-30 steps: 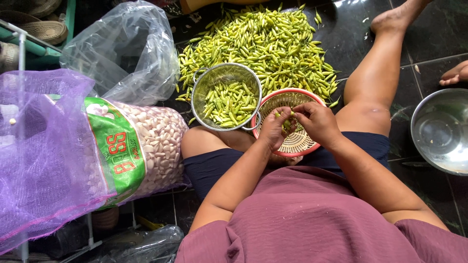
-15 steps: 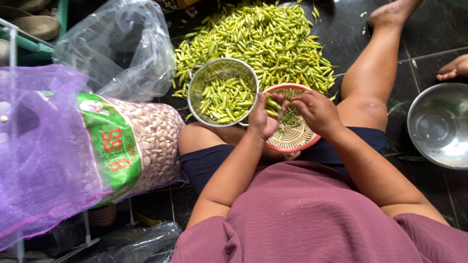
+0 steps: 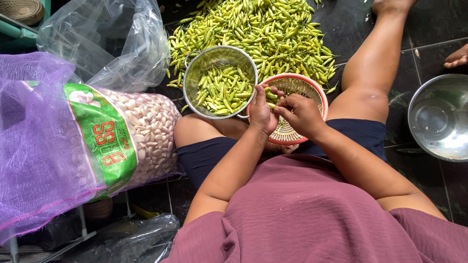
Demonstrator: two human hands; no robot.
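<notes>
While both hands meet over the lap, the scene runs left to right like so. Far left: purple mesh sack (image 3: 34,146) with a green label, packed with peeled garlic cloves (image 3: 148,131), lying on its side on the dark tiled floor (image 3: 434,53). Behind it, a crumpled clear plastic bag (image 3: 105,44). Next, a round metal colander (image 3: 220,82) part full of green chillies, resting just beside the person's knee and touching the rim of the red plastic basket (image 3: 312,92). Beyond the colander, a big loose chilli pile (image 3: 258,29) spreads over the floor.

Left hand (image 3: 262,113) is closed around a few green chillies (image 3: 270,96), fingers curled, held right at the edge where colander and basket meet. Right hand (image 3: 302,116) is just beside it, touching it, fingertips pinched at the same chillies; whether it grips a stem or a whole pod, cannot tell. Both hands hover over the red basket, which sits on the lap; its contents are mostly hidden by the hands, woven bottom showing.

Right of the bare leg: a steel bowl (image 3: 438,119) on the floor, nothing seen in it, well apart from the hands. Top right corner: another person's foot (image 3: 458,57).
</notes>
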